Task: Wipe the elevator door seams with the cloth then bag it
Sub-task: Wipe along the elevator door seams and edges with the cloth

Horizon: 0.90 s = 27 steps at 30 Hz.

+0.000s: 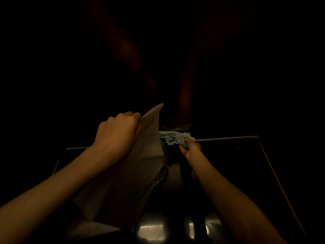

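The crumpled pale-blue cloth (173, 139), pinched by the right hand (190, 150) at three o'clock of the white paper bag (139, 166) gripped by the left hand (118, 133), could have been caught on the bag's narrow mouth and dropped in the dimness.

Very dim, warm-tinted view; upper half nearly black, faint glare at bottom.

A dim interior, nearly all of it lost in darkness. Two faint reddish-brown vertical bands (184, 95) rise from the centre into the black upper half. A pale thin metal edge (228, 138) runs across the middle and angles down at right. Below, a glossy dark floor (151, 229) catches small bright patches of reflected light.
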{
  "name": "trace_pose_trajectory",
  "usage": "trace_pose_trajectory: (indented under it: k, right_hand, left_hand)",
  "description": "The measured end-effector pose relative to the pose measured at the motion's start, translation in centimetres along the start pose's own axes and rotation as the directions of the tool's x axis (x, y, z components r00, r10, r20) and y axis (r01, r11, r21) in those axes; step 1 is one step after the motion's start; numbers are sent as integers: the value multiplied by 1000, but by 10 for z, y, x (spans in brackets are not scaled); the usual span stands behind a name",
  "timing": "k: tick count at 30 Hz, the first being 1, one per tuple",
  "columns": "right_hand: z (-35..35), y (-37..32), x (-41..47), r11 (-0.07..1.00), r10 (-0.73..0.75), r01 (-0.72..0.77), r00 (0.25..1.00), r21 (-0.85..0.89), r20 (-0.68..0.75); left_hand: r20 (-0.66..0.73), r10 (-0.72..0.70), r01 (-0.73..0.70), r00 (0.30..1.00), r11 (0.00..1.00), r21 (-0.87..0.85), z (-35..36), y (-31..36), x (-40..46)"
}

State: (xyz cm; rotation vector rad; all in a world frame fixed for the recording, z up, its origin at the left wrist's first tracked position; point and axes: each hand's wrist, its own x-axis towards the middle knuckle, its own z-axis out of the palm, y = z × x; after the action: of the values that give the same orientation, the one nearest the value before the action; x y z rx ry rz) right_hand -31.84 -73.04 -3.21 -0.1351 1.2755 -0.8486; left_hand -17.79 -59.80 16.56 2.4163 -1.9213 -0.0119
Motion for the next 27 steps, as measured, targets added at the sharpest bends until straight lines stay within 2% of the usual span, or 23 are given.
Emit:
trace_pose_trajectory:
  k: [4, 13, 18, 20, 27]
  right_hand:
    - [4, 5, 1, 999, 33, -32, 999, -8, 20]
    - [-60, -74, 20, 998, -60, 58, 994, -22, -96]
    - [-44, -50, 12, 991, -13, 9, 1000, -136, -26]
    - [-42, -47, 12, 992, -3, 1, 1000, -130, -18]
    - [-92, -93, 19, 986, -155, 144, 975, -81, -158]
  left_hand:
    - [35, 40, -44, 999, 990, 136, -15, 14, 19]
    - [-36, -42, 46, 998, 994, 99, -10, 24, 34]
    - [-37, -98, 103, 994, 985, 139, -6, 38, 30]
    - [-35, -92, 96, 995, 983, 160, -8, 46, 32]
    - [-10, -29, 30, 1000, 991, 131, -2, 67, 37]
